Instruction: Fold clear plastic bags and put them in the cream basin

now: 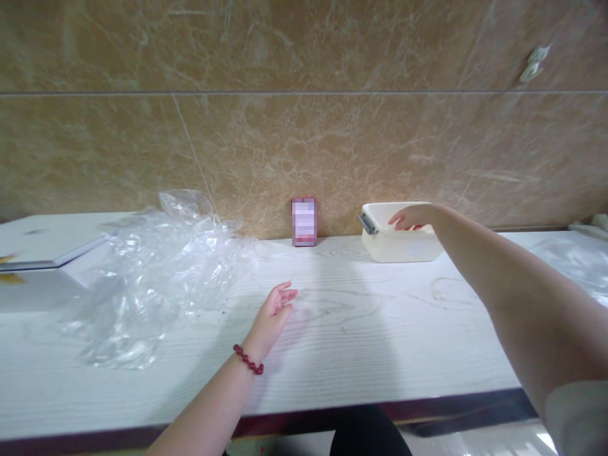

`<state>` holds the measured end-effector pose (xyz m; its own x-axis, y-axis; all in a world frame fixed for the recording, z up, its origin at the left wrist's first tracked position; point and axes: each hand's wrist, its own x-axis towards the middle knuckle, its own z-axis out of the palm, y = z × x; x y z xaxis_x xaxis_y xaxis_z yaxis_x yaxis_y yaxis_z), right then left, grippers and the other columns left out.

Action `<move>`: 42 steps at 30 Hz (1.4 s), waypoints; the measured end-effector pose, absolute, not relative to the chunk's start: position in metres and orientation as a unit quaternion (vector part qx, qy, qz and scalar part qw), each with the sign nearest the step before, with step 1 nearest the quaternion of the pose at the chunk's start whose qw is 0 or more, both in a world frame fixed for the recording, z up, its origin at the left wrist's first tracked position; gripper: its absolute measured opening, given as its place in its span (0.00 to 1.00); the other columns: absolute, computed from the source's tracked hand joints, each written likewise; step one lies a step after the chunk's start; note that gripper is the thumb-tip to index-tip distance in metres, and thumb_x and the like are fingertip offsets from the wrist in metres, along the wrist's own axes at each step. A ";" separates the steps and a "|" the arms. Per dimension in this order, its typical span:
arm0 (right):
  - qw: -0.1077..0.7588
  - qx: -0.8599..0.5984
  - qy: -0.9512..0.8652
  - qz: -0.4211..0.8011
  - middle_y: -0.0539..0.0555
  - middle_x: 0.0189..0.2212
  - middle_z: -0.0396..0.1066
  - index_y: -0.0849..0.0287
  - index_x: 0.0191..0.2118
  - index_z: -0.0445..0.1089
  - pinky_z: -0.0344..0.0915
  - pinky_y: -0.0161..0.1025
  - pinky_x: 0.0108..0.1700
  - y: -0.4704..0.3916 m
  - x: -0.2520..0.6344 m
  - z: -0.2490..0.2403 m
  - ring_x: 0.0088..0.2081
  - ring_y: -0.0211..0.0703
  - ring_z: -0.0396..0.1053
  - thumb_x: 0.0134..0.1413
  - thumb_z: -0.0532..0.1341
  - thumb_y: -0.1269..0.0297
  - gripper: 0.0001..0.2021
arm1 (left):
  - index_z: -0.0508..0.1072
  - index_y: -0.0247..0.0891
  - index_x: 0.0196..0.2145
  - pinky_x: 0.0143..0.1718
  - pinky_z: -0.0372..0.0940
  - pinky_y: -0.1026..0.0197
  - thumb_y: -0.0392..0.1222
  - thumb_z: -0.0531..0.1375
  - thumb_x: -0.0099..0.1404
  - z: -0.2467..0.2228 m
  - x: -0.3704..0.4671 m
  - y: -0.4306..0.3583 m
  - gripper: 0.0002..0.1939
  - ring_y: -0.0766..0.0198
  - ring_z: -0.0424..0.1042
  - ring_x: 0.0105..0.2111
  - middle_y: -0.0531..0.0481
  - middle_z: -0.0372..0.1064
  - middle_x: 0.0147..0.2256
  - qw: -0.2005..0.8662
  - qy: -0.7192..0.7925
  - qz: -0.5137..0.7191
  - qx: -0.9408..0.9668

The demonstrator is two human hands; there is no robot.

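Note:
My left hand (pixel 275 307) hovers above the white table, its fingers loosely apart and nothing in it. A red beaded bracelet (pixel 247 360) circles that wrist. At the right, my right hand (pixel 412 216) reaches over and into a cream plastic bin (pixel 401 248). Its visible fingers are spread and hold nothing I can see; the bin's front wall hides the fingertips and what lies inside. A grey clip handle (pixel 367 223) sticks out from the bin's left end. Between the hands, at the back, a small red-edged device or card (pixel 304 223) leans upright against the wall, its face blurred.
Crumpled clear plastic (pixel 166 272) covers much of the table's left side, beside a white box (pixel 42 244). More clear plastic (pixel 577 259) lies at the far right. A brown marble wall (pixel 285 145) borders the table (pixel 332 373) at the back; its dark front edge is near me.

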<state>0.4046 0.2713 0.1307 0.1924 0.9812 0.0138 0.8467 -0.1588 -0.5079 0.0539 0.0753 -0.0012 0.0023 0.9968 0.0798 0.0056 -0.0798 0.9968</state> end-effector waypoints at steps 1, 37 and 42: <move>0.144 -0.754 -0.623 0.150 0.54 0.19 0.66 0.67 0.25 0.67 0.53 0.30 0.28 0.270 0.402 0.138 0.23 0.29 0.61 0.37 0.59 0.71 0.04 | 0.60 0.37 0.43 0.45 0.54 0.56 0.31 0.53 0.50 -0.001 0.054 0.075 0.20 0.62 0.62 0.44 0.45 0.64 0.40 0.478 0.481 0.519 0.521; 0.396 -0.430 -0.767 0.265 0.49 0.25 0.68 0.56 0.29 0.66 0.62 0.33 0.32 0.151 0.196 -0.006 0.26 0.35 0.65 0.43 0.54 0.64 0.06 | 0.66 0.36 0.40 0.49 0.52 0.57 0.35 0.54 0.51 0.029 -0.028 0.081 0.16 0.61 0.62 0.44 0.45 0.64 0.43 0.250 0.592 0.501 0.580; 0.412 -0.422 -0.758 0.280 0.50 0.24 0.68 0.59 0.28 0.66 0.61 0.32 0.31 0.154 0.193 -0.009 0.25 0.33 0.64 0.42 0.55 0.66 0.06 | 0.64 0.38 0.45 0.48 0.53 0.57 0.38 0.52 0.52 0.035 -0.096 0.080 0.20 0.57 0.60 0.46 0.46 0.63 0.45 -0.009 0.750 0.280 0.599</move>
<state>0.1929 0.1542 -0.0092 -0.3048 0.8700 0.3877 0.4083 0.4871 -0.7720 -0.0957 0.0802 0.0352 -0.2830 0.8936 0.3483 0.9035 0.1266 0.4094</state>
